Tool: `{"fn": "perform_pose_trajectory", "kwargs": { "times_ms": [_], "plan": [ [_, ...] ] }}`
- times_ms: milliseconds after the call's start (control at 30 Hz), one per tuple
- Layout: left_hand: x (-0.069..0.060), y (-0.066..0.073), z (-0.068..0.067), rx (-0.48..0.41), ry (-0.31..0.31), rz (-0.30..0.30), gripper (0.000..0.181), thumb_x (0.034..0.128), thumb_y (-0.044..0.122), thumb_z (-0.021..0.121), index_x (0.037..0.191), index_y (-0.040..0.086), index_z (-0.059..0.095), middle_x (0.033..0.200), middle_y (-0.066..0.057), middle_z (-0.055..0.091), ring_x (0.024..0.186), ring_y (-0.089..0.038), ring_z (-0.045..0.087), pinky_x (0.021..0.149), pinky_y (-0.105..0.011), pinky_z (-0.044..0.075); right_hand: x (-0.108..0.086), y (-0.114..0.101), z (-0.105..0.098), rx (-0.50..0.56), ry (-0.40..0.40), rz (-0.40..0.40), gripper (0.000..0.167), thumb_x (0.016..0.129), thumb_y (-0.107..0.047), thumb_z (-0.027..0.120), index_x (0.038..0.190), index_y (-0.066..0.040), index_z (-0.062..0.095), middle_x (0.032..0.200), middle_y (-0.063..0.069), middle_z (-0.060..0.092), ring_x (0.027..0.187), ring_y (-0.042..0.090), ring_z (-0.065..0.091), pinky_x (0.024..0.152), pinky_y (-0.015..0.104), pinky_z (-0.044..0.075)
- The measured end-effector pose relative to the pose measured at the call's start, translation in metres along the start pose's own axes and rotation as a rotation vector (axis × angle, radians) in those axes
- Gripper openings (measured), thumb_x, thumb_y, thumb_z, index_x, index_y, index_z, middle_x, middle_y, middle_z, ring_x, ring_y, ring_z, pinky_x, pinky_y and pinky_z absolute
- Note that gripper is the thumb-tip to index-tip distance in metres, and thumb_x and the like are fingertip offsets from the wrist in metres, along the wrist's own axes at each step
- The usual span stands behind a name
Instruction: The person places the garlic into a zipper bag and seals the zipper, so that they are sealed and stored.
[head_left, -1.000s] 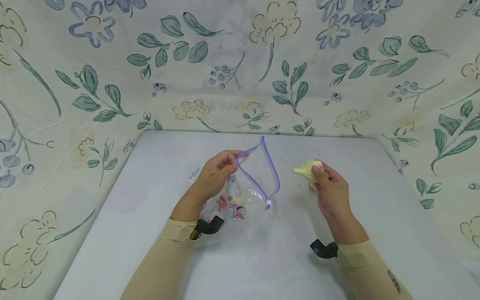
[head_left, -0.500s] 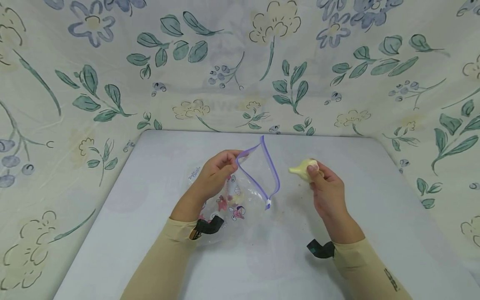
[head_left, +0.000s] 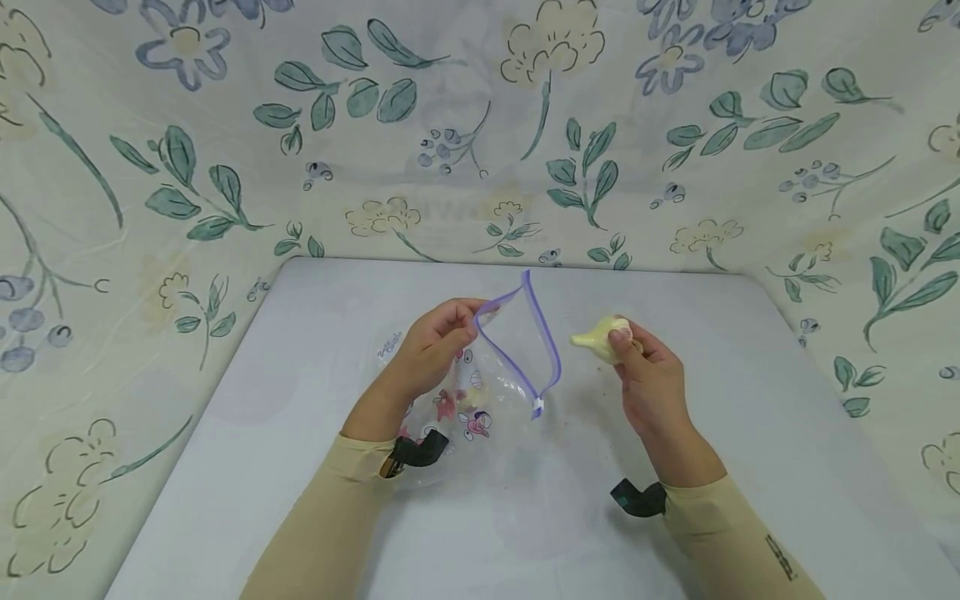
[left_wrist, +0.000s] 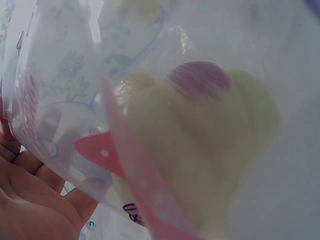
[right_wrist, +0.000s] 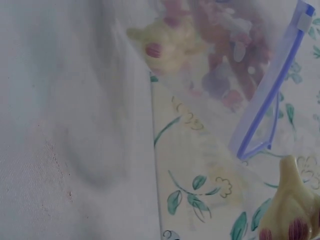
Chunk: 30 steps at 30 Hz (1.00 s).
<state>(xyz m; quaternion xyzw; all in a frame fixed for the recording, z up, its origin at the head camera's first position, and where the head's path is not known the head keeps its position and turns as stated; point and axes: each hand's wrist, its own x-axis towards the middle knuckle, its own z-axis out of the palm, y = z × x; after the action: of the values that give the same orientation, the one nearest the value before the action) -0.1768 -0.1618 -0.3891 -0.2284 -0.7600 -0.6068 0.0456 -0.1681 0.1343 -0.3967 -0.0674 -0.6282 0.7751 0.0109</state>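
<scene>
My left hand pinches the rim of a clear zip bag with a purple zip, white slider and cartoon prints. The bag's mouth gapes to the right. Inside it, a pale yellow garlic bulb with a purple patch shows large in the left wrist view; the right wrist view shows that bulb too, through the plastic. My right hand holds another garlic bulb between thumb and fingers, its stem pointing left, just right of the bag mouth and apart from it. Purple streaks mark its base.
A white table lies under both hands, with small brown crumbs on it. Behind and at the sides hangs a floral cloth. A dark camera mount sits on each wrist.
My right hand has moved left with the garlic bulb, bringing its stem closer to the bag's mouth. The left hand and the bag have stayed in place.
</scene>
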Motion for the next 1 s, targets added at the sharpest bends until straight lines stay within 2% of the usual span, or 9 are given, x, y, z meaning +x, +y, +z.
{"fn": "perform_pose_trajectory", "kwargs": {
  "times_ms": [400,1000],
  "plan": [
    [0.000,0.000,-0.001,-0.016,-0.011,-0.025,0.012,0.0985,0.012,0.047,0.094,0.003,0.052,0.140,-0.017,0.058,0.135,-0.033,0.051,0.113,-0.053,0.039,-0.001,-0.003,0.009,0.004,-0.016,-0.001,0.057,0.096,-0.028,0.067,0.144,-0.002,0.051,0.144,0.009,0.054,0.128,0.018,0.056,0.110,0.030,0.043],
    [0.004,-0.002,-0.001,-0.014,-0.024,-0.005,0.012,0.0993,0.013,0.048,0.094,0.003,0.053,0.140,-0.018,0.058,0.137,-0.035,0.050,0.113,-0.056,0.040,-0.001,-0.002,0.021,0.022,-0.033,0.010,0.053,0.097,-0.025,0.066,0.143,-0.001,0.053,0.143,0.009,0.055,0.125,0.018,0.058,0.110,0.031,0.045]
  ]
}}
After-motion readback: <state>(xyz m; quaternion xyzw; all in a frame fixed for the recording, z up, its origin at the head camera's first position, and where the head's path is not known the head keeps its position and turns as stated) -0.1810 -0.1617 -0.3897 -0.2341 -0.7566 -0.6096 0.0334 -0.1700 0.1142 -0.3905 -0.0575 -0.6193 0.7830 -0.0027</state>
